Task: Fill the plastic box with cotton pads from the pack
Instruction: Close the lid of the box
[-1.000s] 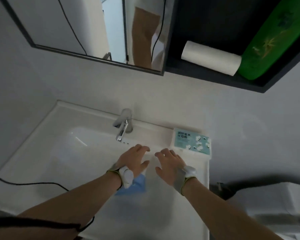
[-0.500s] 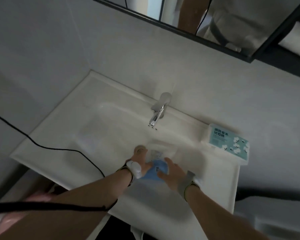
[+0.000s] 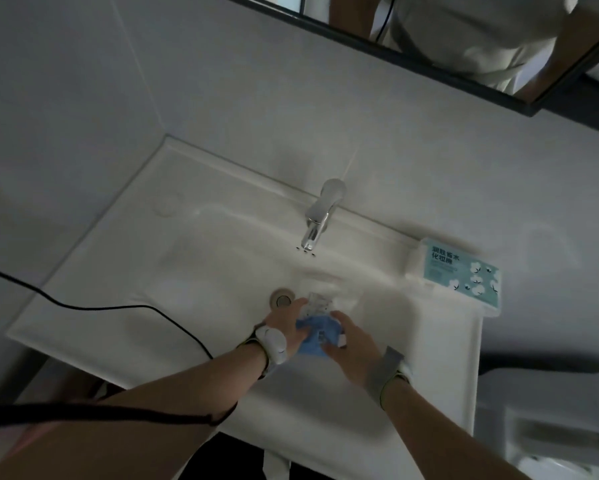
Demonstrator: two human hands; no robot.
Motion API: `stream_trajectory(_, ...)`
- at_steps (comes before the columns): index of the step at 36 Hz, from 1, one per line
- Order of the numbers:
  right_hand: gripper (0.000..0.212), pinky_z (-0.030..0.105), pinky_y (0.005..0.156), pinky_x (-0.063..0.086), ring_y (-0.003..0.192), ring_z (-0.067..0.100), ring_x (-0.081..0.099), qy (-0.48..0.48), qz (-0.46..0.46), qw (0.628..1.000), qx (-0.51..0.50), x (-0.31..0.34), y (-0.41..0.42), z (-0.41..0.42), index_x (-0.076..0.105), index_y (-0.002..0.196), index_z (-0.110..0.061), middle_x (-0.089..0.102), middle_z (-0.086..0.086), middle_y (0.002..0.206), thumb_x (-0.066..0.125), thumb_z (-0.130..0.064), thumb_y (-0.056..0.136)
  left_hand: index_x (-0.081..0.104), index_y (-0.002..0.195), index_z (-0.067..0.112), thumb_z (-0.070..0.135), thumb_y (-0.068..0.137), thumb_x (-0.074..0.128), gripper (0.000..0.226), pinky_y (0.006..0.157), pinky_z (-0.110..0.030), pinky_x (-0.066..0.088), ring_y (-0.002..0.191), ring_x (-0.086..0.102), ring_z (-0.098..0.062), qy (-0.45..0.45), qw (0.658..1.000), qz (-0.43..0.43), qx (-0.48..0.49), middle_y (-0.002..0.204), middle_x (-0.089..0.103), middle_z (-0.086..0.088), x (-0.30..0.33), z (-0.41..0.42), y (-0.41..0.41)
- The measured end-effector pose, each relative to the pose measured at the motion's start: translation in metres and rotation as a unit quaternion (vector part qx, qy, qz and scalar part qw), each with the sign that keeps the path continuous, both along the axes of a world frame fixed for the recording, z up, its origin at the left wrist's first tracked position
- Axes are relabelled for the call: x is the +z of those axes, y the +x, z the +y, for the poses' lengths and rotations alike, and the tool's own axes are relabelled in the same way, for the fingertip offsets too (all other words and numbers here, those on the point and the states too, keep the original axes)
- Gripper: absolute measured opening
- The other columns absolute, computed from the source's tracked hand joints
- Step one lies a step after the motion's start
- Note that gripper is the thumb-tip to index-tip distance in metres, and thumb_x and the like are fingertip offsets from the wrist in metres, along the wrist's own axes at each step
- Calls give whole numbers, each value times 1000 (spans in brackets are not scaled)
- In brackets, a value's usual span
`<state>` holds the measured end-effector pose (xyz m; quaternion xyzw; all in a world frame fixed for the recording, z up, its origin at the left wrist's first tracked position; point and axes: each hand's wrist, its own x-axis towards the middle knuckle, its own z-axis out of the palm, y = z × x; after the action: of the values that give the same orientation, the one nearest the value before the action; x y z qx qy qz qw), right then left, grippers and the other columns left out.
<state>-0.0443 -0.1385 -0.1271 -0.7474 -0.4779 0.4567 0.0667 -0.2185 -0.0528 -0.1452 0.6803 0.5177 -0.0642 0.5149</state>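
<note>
Left hand point(image 3: 286, 329): curled round the left side of the blue pack point(image 3: 317, 336), thumb on top, fingers underneath and out of sight.
Right hand point(image 3: 351, 348): grips the right side of the same pack, fingertips pressed into its top face near a small white tab.
Blue pack: held between both hands above the front of the sink point(image 3: 118, 271); soft blue film, and whether it is open yet cannot be told.
Plastic box point(image 3: 320, 303): a clear container just beyond the pack, touching or nearly touching its far edge, beside the drain point(image 3: 283, 299); its outline is blurred, and I cannot tell whether it has a lid on or holds any pads.
Step in hand: probably opening the pack or steadying it to draw pads out.
Doing it well: keep one hand firm on the pack while the other works the tab, so that the film tears cleanly; keep the opening turned towards the box, and lift the pads out as a neat stack so none drop into the basin.
Risk: the basin may be wet, and loose pads would spoil there.
Teal carton point(image 3: 460, 271): a printed box on the sink's right ledge, well apart from the hands.
Tap point(image 3: 320, 216): chrome, at the back of the basin, no water visible.
Cable point(image 3: 118, 308): black, trailing across the left rim.
</note>
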Motion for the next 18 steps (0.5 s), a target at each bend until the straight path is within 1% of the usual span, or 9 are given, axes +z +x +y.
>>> stream_trajectory(1, 80, 43, 94, 51, 108, 22, 64, 7, 6, 1000, -9, 4, -1, -1, 24, 143, -44, 52, 1, 138, 54, -71, 75, 28, 154, 30, 37, 95, 57, 66, 94, -28, 46, 124, 55, -25, 5, 1000, -6, 8, 145, 51, -4, 3, -1, -1)
stream_trajectory(2, 78, 42, 93, 52, 105, 19, 65, 16, 10, 1000, -15, 9, -1, -2, 25, 144, -43, 52, 0, 138, 55, -69, 77, 30, 152, 33, 40, 94, 58, 65, 94, -31, 48, 121, 57, -25, 14, 1000, -14, 16, 142, 53, -3, 5, -2, -2)
stream_trajectory(4, 70, 37, 87, 55, 92, 10, 69, 31, 11, 999, -20, 17, -2, -5, 29, 145, -37, 53, -2, 135, 61, -54, 85, 34, 148, 40, 45, 91, 58, 62, 95, -35, 51, 118, 59, -24, 32, 999, -23, 21, 138, 56, -1, 9, -2, -5)
stream_trajectory(6, 65, 34, 81, 57, 82, 4, 69, 53, 10, 998, -23, 25, 0, -7, 32, 144, -35, 55, -3, 130, 63, -44, 88, 36, 144, 43, 47, 90, 58, 59, 96, -37, 50, 118, 58, -24, 53, 998, -33, 13, 138, 55, 0, 15, -2, -7)
stream_trajectory(8, 62, 34, 78, 59, 81, 5, 69, 75, 9, 997, -25, 32, 0, -11, 34, 142, -36, 56, -2, 127, 65, -38, 88, 37, 140, 47, 50, 87, 57, 57, 97, -39, 50, 117, 58, -24, 72, 996, -48, 12, 139, 52, 0, 20, -2, -8)
stream_trajectory(10, 60, 32, 76, 59, 83, 6, 68, 100, 8, 995, -18, 42, 1, -14, 35, 141, -37, 55, -3, 126, 65, -36, 89, 37, 135, 50, 53, 84, 53, 54, 97, -40, 50, 112, 59, -22, 93, 993, -68, 20, 133, 52, 1, 26, -5, -10)
stream_trajectory(12, 59, 31, 75, 60, 84, 6, 68, 128, 3, 992, -6, 52, 3, -16, 35, 141, -37, 54, -4, 126, 64, -36, 89, 40, 134, 48, 48, 87, 54, 49, 93, -37, 51, 106, 58, -18, 124, 988, -83, 26, 124, 54, 5, 34, -8, -10)
stream_trajectory(15, 58, 30, 72, 60, 86, 6, 67, 166, 2, 986, 18, 66, 7, -21, 36, 142, -35, 53, -6, 126, 63, -36, 90, 48, 135, 38, 36, 94, 59, 43, 85, -29, 50, 97, 58, -14, 177, 978, -104, 45, 111, 54, 12, 50, -16, -12)
stream_trajectory(18, 58, 31, 70, 60, 87, 6, 67, 203, 13, 978, 41, 77, 10, -26, 37, 142, -33, 53, -5, 127, 63, -34, 90, 53, 133, 35, 30, 94, 61, 40, 78, -19, 46, 88, 56, -7, 222, 964, -124, 72, 110, 54, 15, 65, -27, -16)
